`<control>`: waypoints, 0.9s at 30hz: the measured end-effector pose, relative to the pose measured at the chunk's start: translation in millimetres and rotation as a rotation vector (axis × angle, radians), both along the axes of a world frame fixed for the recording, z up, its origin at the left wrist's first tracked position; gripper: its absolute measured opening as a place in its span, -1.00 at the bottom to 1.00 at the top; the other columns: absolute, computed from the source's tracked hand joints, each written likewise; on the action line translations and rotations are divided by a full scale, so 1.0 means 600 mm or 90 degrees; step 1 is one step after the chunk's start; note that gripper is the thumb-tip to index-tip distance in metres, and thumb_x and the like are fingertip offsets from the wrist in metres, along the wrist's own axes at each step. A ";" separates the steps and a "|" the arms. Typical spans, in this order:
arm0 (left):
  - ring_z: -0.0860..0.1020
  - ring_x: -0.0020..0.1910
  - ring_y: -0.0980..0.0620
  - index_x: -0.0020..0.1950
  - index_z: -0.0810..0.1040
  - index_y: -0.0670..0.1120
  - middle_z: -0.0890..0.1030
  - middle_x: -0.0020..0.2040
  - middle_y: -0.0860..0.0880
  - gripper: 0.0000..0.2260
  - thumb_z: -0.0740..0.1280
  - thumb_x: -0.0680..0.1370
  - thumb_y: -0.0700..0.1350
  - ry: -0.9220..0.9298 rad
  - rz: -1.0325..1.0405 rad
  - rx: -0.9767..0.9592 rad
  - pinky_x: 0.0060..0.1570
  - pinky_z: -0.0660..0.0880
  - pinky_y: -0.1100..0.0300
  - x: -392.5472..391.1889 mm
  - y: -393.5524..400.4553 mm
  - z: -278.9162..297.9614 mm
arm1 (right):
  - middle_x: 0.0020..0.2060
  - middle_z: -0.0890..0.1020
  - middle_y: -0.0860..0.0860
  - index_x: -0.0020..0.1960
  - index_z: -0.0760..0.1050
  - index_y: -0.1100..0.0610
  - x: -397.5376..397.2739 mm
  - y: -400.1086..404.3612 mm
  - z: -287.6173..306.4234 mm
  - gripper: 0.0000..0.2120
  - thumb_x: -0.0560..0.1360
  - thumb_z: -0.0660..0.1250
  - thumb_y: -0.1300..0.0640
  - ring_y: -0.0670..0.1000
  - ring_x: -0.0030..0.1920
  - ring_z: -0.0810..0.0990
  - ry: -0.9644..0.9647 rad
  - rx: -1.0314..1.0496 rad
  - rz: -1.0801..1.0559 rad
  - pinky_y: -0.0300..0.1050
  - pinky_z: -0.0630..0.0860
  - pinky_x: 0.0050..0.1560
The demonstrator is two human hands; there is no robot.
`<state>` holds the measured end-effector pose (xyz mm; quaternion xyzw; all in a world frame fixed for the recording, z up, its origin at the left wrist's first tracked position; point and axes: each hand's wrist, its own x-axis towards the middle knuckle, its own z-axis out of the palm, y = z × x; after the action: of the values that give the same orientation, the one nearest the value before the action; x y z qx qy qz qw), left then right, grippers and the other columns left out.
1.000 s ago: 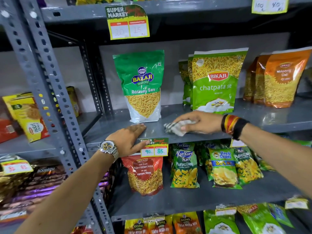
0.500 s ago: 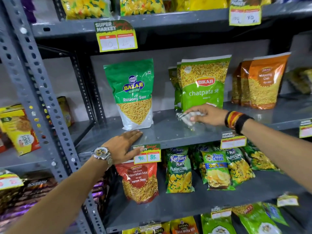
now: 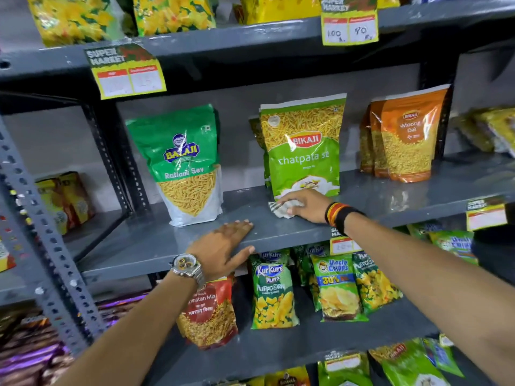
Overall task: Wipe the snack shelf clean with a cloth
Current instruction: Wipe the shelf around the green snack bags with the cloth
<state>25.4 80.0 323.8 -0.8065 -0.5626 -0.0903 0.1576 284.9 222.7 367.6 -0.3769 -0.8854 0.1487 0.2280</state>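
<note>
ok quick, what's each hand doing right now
Left hand: open, flat on the shelf edge, holding nothing.
Right hand: fingers pressing the cloth onto the shelf.

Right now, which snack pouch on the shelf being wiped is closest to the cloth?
The light green Bikaji chatpata sev pouch: the cloth under the right hand sits at its base. The Balaji pouch and orange pouches stand farther off.

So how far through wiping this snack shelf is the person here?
Done: cannot tell; the grey shelf shows no clear wiped patch. In hand: the right hand presses the cloth down before the Bikaji pack, while the left hand lies flat on the front edge. Left: the shelf under the standing packs, including the Balaji pack.
</note>
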 end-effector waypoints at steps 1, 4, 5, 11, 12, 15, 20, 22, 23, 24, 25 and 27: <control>0.35 0.52 -0.05 0.60 0.24 -0.06 0.36 0.56 -0.06 -0.31 -0.08 0.62 0.34 -0.002 0.006 0.006 0.47 0.28 0.06 0.001 -0.001 -0.001 | 0.40 0.49 0.04 0.31 0.51 -0.06 0.006 -0.005 0.000 -0.67 0.57 0.31 0.12 0.11 0.36 0.46 -0.004 -0.002 0.018 -0.14 0.35 0.16; 0.32 0.54 -0.02 0.62 0.21 0.00 0.33 0.58 -0.01 -0.31 -0.10 0.61 0.37 -0.007 0.025 -0.004 0.49 0.29 0.04 0.007 -0.006 0.000 | 0.31 0.56 -0.02 0.28 0.54 -0.04 0.043 -0.045 0.007 -0.70 0.57 0.31 0.16 -0.02 0.25 0.52 -0.013 -0.019 0.080 -0.20 0.34 0.08; 0.32 0.54 -0.01 0.62 0.21 0.01 0.33 0.58 0.00 -0.31 -0.11 0.61 0.37 -0.011 0.029 -0.007 0.50 0.30 0.04 0.008 -0.007 0.000 | 0.23 0.59 -0.08 0.27 0.55 -0.05 0.064 -0.062 0.012 -0.70 0.57 0.31 0.16 -0.12 0.16 0.54 -0.022 -0.047 0.112 -0.24 0.37 0.05; 0.32 0.54 0.01 0.61 0.23 0.08 0.34 0.57 0.04 -0.33 -0.04 0.59 0.38 -0.058 0.070 -0.003 0.50 0.30 0.01 0.025 -0.012 0.005 | 0.25 0.61 0.04 0.27 0.57 -0.01 0.146 -0.046 0.069 -0.71 0.56 0.35 0.13 0.03 0.23 0.56 0.015 -0.081 0.133 -0.05 0.45 0.20; 0.32 0.54 0.02 0.61 0.24 0.07 0.34 0.57 0.04 -0.32 -0.04 0.58 0.39 -0.063 0.078 -0.001 0.50 0.29 0.01 0.029 -0.012 0.006 | 0.30 0.57 0.05 0.27 0.57 0.02 0.146 -0.024 0.068 -0.70 0.56 0.34 0.18 0.07 0.30 0.52 0.033 -0.062 0.090 -0.02 0.44 0.25; 0.30 0.55 0.03 0.61 0.24 0.07 0.33 0.58 0.04 -0.31 -0.05 0.57 0.40 -0.063 0.094 0.000 0.51 0.28 0.02 0.033 -0.013 0.006 | 0.37 0.51 0.05 0.28 0.57 0.02 0.129 0.021 0.030 -0.66 0.54 0.31 0.23 0.10 0.38 0.46 0.024 -0.048 0.014 -0.13 0.39 0.27; 0.30 0.55 0.04 0.62 0.20 0.10 0.32 0.58 0.06 -0.34 -0.05 0.59 0.39 -0.040 0.092 0.005 0.48 0.32 0.03 0.029 -0.011 0.003 | 0.24 0.59 -0.05 0.28 0.55 -0.04 0.124 -0.027 0.008 -0.70 0.57 0.31 0.12 0.00 0.25 0.55 -0.019 -0.041 0.074 -0.18 0.43 0.11; 0.30 0.55 0.03 0.62 0.19 0.09 0.31 0.59 0.05 -0.32 -0.06 0.59 0.39 -0.040 0.085 -0.003 0.49 0.32 0.01 0.026 -0.008 0.002 | 0.17 0.62 -0.11 0.28 0.55 -0.07 0.149 -0.048 0.032 -0.70 0.55 0.35 0.05 -0.20 0.09 0.58 -0.060 -0.115 0.158 -0.29 0.44 0.08; 0.29 0.55 0.01 0.62 0.19 0.08 0.30 0.60 0.04 -0.30 -0.08 0.58 0.41 -0.038 0.078 -0.009 0.50 0.31 -0.01 0.026 -0.005 0.004 | 0.19 0.62 -0.08 0.28 0.55 -0.08 0.161 -0.049 0.046 -0.69 0.54 0.36 0.03 -0.21 0.07 0.57 -0.051 -0.133 0.166 -0.29 0.44 0.13; 0.29 0.56 0.00 0.63 0.18 0.06 0.29 0.60 0.02 -0.28 -0.09 0.57 0.42 -0.035 0.070 -0.016 0.51 0.29 -0.01 0.027 0.001 0.006 | 0.22 0.63 -0.01 0.27 0.55 -0.09 0.172 -0.042 0.057 -0.69 0.53 0.37 0.03 -0.14 0.10 0.56 -0.025 -0.130 0.151 -0.22 0.43 0.17; 0.29 0.56 0.00 0.63 0.18 0.04 0.28 0.60 0.01 -0.27 -0.10 0.57 0.42 -0.033 0.062 -0.018 0.51 0.29 -0.02 0.033 0.007 0.008 | 0.22 0.63 0.06 0.27 0.56 -0.07 0.179 -0.030 0.066 -0.69 0.53 0.38 0.05 -0.06 0.11 0.56 0.007 -0.117 0.127 -0.13 0.43 0.19; 0.29 0.55 -0.01 0.63 0.17 0.02 0.28 0.61 0.00 -0.25 -0.12 0.57 0.42 -0.029 0.048 -0.014 0.49 0.32 -0.03 0.057 0.021 0.010 | 0.22 0.62 0.05 0.28 0.55 0.00 0.178 0.002 0.071 -0.70 0.55 0.36 0.14 0.02 0.19 0.56 0.044 -0.081 0.064 -0.02 0.44 0.29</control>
<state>59.9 92.5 329.6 -0.7841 -0.5971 -0.0967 0.1393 391.7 224.1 410.4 -0.3405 -0.8835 0.2289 0.2260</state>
